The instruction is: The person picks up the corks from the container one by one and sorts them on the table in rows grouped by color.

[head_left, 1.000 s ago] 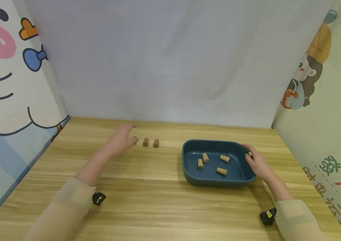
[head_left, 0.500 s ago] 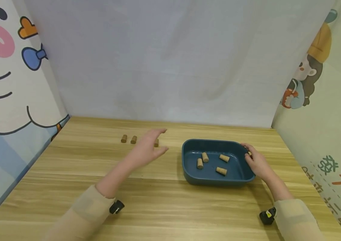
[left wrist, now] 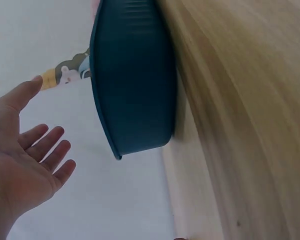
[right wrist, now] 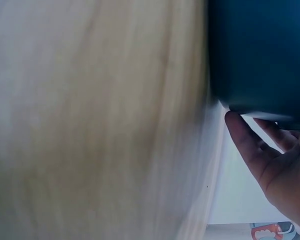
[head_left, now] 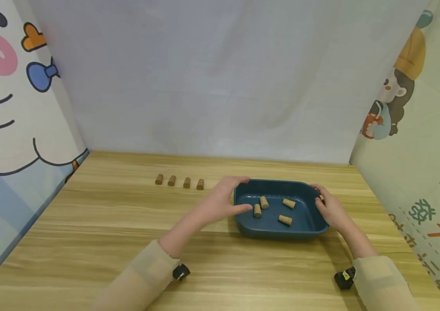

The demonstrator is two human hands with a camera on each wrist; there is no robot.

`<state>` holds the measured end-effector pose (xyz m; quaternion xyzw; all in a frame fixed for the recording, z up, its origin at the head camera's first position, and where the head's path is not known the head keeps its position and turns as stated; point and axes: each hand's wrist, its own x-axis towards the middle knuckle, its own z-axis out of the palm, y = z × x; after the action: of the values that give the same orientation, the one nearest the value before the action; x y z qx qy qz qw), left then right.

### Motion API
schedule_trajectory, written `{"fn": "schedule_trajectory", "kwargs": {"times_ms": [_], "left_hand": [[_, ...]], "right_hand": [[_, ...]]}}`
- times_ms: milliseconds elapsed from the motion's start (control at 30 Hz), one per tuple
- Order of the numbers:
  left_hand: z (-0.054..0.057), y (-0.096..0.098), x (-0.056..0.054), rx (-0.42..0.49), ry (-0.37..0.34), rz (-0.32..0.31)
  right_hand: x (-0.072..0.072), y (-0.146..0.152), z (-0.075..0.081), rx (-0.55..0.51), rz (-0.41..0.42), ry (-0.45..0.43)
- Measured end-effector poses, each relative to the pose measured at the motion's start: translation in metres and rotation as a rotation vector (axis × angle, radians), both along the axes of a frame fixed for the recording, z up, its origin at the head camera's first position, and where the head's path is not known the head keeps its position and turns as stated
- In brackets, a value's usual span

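A dark blue rectangular tub (head_left: 282, 235) sits on the table, with several tapered corks (head_left: 285, 220) lying loose inside. My right hand (head_left: 333, 211) grips its right end, thumb over the rim and fingers against the outside; in the right wrist view the fingertips (right wrist: 234, 120) meet the tub's end wall. At the opposite end my left hand (head_left: 220, 202) is spread beside the left rim, thumb and fingers apart and holding nothing. The left wrist view has that palm (left wrist: 20, 170) apart from the tub wall (left wrist: 132, 75). Several more corks (head_left: 186, 182) form a row on the table.
The wooden table (head_left: 87, 242) ends at a pale grey cloth backdrop (head_left: 212, 86). Printed cartoon panels stand at the left (head_left: 17, 121) and right (head_left: 414, 172). A small black camera (head_left: 181, 272) is strapped at the left wrist, another (head_left: 344, 278) at the right.
My left hand has travelled right, from the left part of the cork row to the tub's left rim, uncovering the whole row. The right hand and tub have stayed in place.
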<state>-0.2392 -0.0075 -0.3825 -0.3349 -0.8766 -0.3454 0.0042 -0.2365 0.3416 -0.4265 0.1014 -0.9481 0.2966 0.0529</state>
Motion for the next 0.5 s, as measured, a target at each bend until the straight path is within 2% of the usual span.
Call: {"fn": "schedule_trajectory", "kwargs": {"times_ms": [167,333,433,500], "left_hand": [[-0.012,0.014,-0.012,-0.054,-0.009,-0.085],[-0.022,0.024,-0.028,-0.134,0.009,-0.188],[-0.024,0.029,-0.036,-0.182,0.000,-0.236],[-0.025,0.033,-0.039,-0.224,-0.007,-0.248]], "right_hand": [[0.000,0.000,0.001,-0.004,0.003,-0.011],[0.001,-0.001,0.001,-0.007,0.005,-0.007],[0.001,-0.002,0.002,-0.009,0.004,-0.004],[0.001,-0.002,0.002,-0.008,0.005,-0.004]]}}
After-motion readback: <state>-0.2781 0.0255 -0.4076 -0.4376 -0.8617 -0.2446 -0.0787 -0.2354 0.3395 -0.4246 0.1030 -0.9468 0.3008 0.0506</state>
